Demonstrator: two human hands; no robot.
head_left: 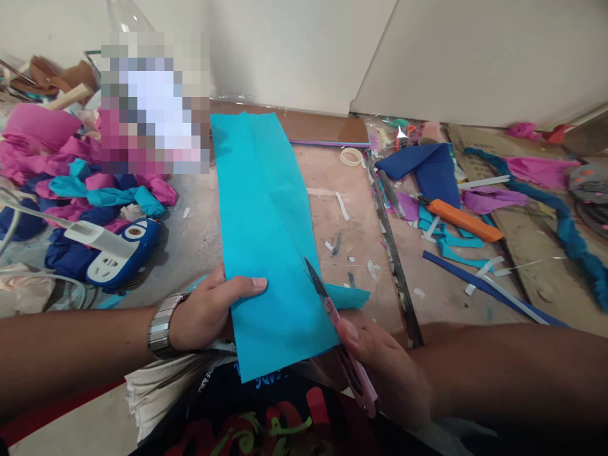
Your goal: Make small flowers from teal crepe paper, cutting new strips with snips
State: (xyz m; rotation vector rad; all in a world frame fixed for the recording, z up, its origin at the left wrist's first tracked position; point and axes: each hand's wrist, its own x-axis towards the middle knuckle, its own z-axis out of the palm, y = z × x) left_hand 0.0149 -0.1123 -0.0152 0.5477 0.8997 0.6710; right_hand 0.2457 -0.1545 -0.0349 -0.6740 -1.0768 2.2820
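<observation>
My left hand (pixel 209 310), with a metal watch at the wrist, grips a long folded bright-blue sheet (pixel 266 228), which looks like crepe paper or thin cloth. Its thumb lies on top near the sheet's left edge, the other fingers hidden underneath. My right hand (pixel 380 361) is closed around small folding-type scissors (pixel 358 380) with pink handles. One dark blade lies over the sheet's right side, where a cut strip (pixel 349 296) sticks out to the right. The lower blade is hidden behind the sheet.
Pink and blue crumpled pieces (pixel 42 152) and a blue socket block (pixel 126 253) with a plugged charger lie left. To the right are an orange utility knife (pixel 463 218), blue offcuts (pixel 432 174) and a tape roll (pixel 350 157). A wall (pixel 294 50) stands behind.
</observation>
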